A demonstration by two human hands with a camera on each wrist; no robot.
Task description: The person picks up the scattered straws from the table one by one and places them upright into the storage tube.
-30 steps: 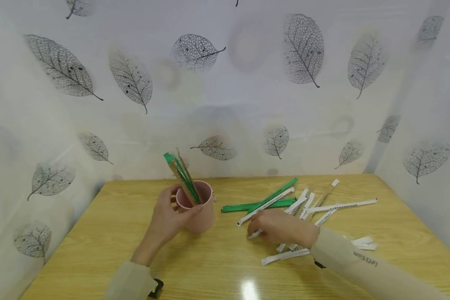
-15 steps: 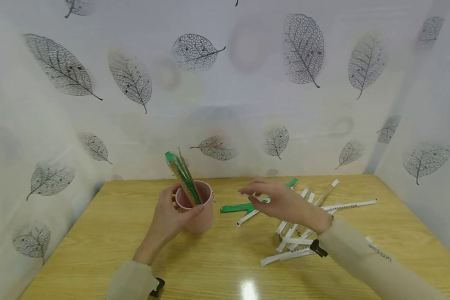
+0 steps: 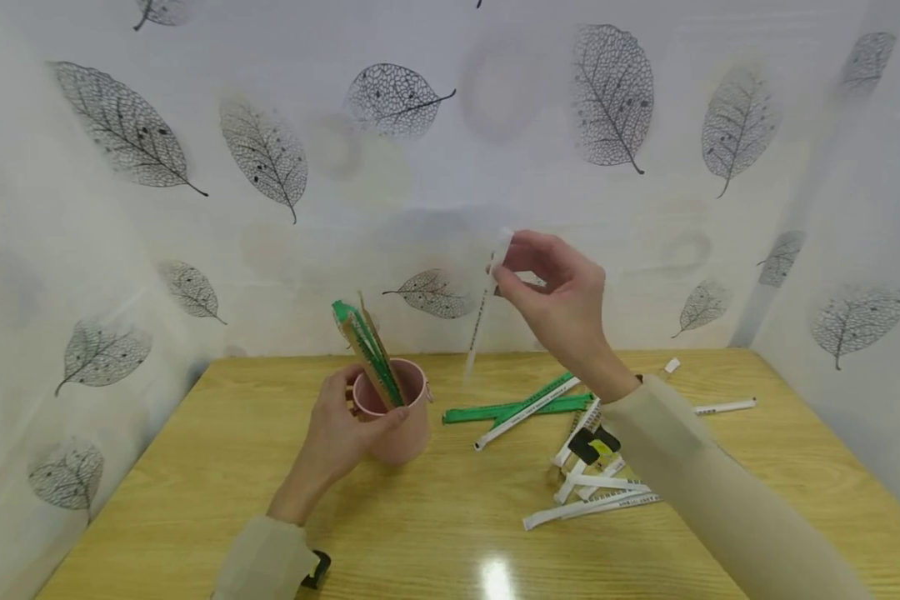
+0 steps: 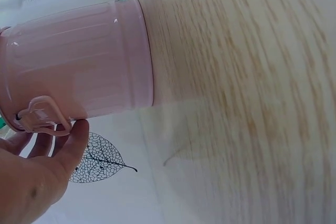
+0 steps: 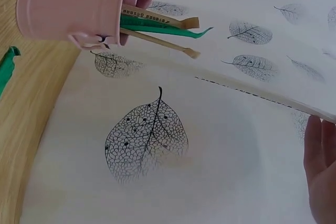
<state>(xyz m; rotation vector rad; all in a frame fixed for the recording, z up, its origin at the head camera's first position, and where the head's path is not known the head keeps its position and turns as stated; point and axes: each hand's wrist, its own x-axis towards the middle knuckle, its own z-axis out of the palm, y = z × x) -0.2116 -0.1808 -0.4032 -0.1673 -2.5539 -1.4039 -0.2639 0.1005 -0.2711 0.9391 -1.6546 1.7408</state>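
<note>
My left hand (image 3: 341,433) holds a small pink metal bucket (image 3: 403,442) by its side, thumb near the rim. It stands upright on the table, and its wire handle loop (image 4: 50,121) shows in the left wrist view. Green and brown paper-wrapped straws (image 5: 163,27) lean out of its mouth. Above the table, to the right of the bucket, my right hand (image 3: 562,287) pinches a white paper-wrapped straw (image 3: 477,325) near its upper end. The straw hangs down, tilted, with its lower end pointing left and apart from the bucket.
Right of the bucket, green straws (image 3: 465,414) lie crossed under a white straw (image 3: 521,419). A loose pile of white straws (image 3: 570,515) lies nearer, partly hidden by my right sleeve. A leaf-printed white backdrop (image 3: 450,167) rises behind the wooden table (image 3: 390,533).
My right hand has picked up a white straw from the pile, lifted it and swung it from lying low to hanging down. My left hand and the bucket have stayed put.
</note>
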